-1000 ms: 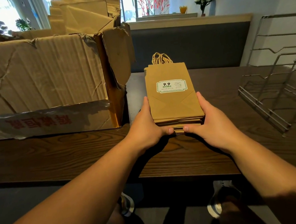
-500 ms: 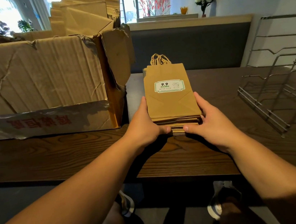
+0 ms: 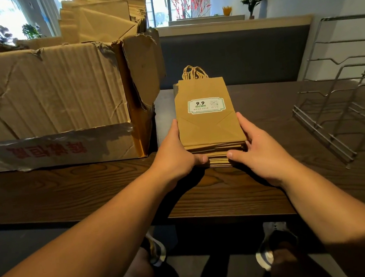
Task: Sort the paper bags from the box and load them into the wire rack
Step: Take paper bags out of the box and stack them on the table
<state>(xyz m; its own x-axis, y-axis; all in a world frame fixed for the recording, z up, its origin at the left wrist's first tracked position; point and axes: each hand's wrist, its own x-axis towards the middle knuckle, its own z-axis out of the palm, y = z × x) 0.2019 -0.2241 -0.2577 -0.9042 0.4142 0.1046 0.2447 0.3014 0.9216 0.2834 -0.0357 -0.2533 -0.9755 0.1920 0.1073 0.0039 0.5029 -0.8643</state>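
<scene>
Left hand (image 3: 176, 155) and right hand (image 3: 257, 149) still clasp the kraft bag stack (image 3: 209, 123), nudged slightly leftward, squared; wire rack (image 3: 344, 103) waits at three o'clock.

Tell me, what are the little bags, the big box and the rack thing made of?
The stack of bags looks like matte brown kraft paper: sharp folds, twisted cord handles. The box looks like corrugated cardboard: ribbed lines, creases, torn edges, shiny tape along the bottom. The rack seems to be metal wire, thin grey rods with a dull shine. The table shows dark wood grain, though it could be laminate.
</scene>
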